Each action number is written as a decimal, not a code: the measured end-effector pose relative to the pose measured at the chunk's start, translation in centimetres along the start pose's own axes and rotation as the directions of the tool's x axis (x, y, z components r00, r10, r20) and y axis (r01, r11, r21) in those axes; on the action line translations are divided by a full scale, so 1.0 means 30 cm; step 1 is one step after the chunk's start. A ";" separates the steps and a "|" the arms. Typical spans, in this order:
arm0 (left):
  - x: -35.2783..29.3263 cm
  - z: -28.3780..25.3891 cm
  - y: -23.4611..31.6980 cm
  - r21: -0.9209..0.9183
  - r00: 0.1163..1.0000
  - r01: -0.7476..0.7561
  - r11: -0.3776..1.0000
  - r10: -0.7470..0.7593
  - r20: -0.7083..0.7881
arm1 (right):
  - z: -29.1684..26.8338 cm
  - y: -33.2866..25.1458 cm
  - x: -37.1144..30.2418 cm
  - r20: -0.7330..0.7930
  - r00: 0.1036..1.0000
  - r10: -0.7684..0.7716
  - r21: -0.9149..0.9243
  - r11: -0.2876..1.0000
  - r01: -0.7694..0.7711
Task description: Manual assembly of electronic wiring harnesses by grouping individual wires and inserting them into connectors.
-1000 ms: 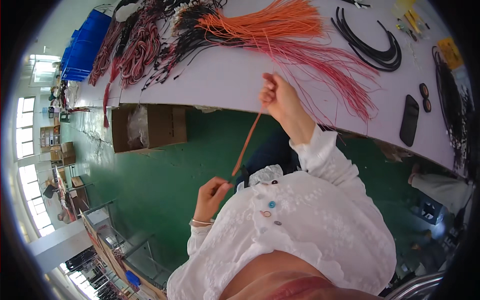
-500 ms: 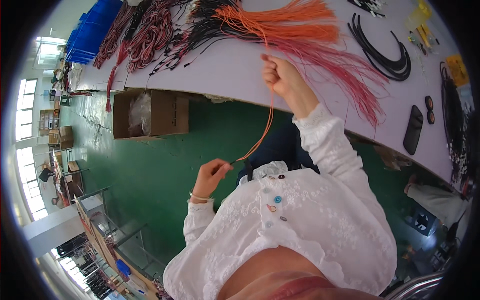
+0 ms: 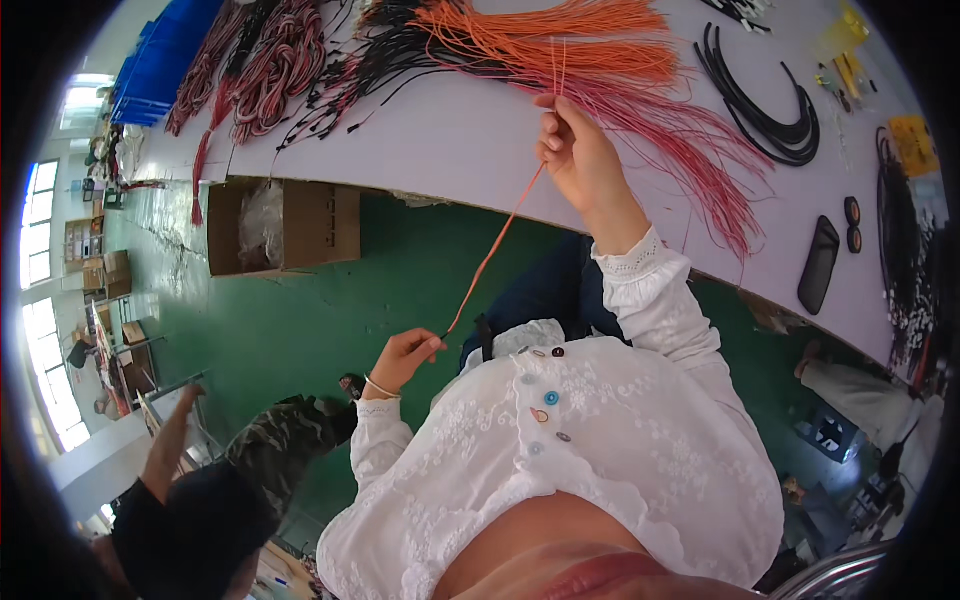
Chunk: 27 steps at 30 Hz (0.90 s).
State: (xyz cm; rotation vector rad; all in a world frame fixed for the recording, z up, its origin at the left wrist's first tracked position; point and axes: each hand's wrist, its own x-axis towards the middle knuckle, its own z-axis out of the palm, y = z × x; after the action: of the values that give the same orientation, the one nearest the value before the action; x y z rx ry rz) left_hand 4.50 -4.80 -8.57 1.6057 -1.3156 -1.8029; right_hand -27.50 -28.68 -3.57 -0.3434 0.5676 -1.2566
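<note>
A pair of thin orange wires [image 3: 497, 240] runs nearly straight between my hands, over the green floor and the table's near edge. My left hand [image 3: 403, 358] pinches its dark lower end, low in front of me. Higher up, at the table edge, my right hand [image 3: 580, 150] grips the upper part between thumb and fingers. Two loose ends stick up past its fingertips. Beyond it on the table lies a large bundle of orange wires [image 3: 600, 50], beside pinkish-red wires [image 3: 690, 150] and black wires [image 3: 400, 55] with small dark connectors.
Coiled red-and-black cables [image 3: 283, 75] and blue bins [image 3: 165, 60] are at the far left. Thick black tubes [image 3: 790, 150] and a dark flat case [image 3: 819, 265] lie at right. A cardboard box [image 3: 285, 228] stands under the table edge. A person in black [image 3: 195, 530] is at lower left.
The orange wires between my hands went from a slack curve to nearly straight. My right hand's fingers have loosened from a fist, and loose wire ends now show above. A person has appeared at lower left.
</note>
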 end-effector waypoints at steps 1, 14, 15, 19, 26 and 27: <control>-0.003 -0.007 -0.026 -0.019 0.999 0.028 0.999 -0.028 -0.020 | 0.002 -0.008 -0.001 0.003 1.000 -0.009 0.018 1.000 0.009; 0.260 -0.075 0.179 0.689 0.564 -0.295 0.661 0.703 -0.433 | 0.019 -0.011 -0.161 0.067 0.998 -0.012 0.122 0.993 0.004; 0.348 -0.115 0.259 0.765 0.432 -0.341 0.547 0.813 -0.389 | 0.023 0.000 -0.189 0.021 0.999 0.030 0.122 0.992 -0.032; 0.749 -0.252 0.539 0.975 0.147 -0.126 0.183 0.975 -0.163 | 0.013 0.049 -0.276 -0.010 0.997 0.081 0.090 0.993 -0.079; 0.654 -0.076 0.606 0.905 0.356 -0.277 0.323 0.909 -0.215 | -0.016 0.125 -0.319 -0.073 0.994 0.077 0.067 0.995 -0.072; 0.542 0.002 0.570 0.909 0.367 -0.281 0.308 0.910 -0.195 | -0.010 0.135 -0.312 -0.170 0.979 0.114 0.077 0.992 -0.103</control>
State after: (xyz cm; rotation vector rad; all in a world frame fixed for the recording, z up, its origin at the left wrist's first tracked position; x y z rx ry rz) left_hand -4.82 -25.88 -3.45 1.3964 -1.9909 0.0857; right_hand -26.32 -18.56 -4.00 -0.1442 0.6820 -1.2039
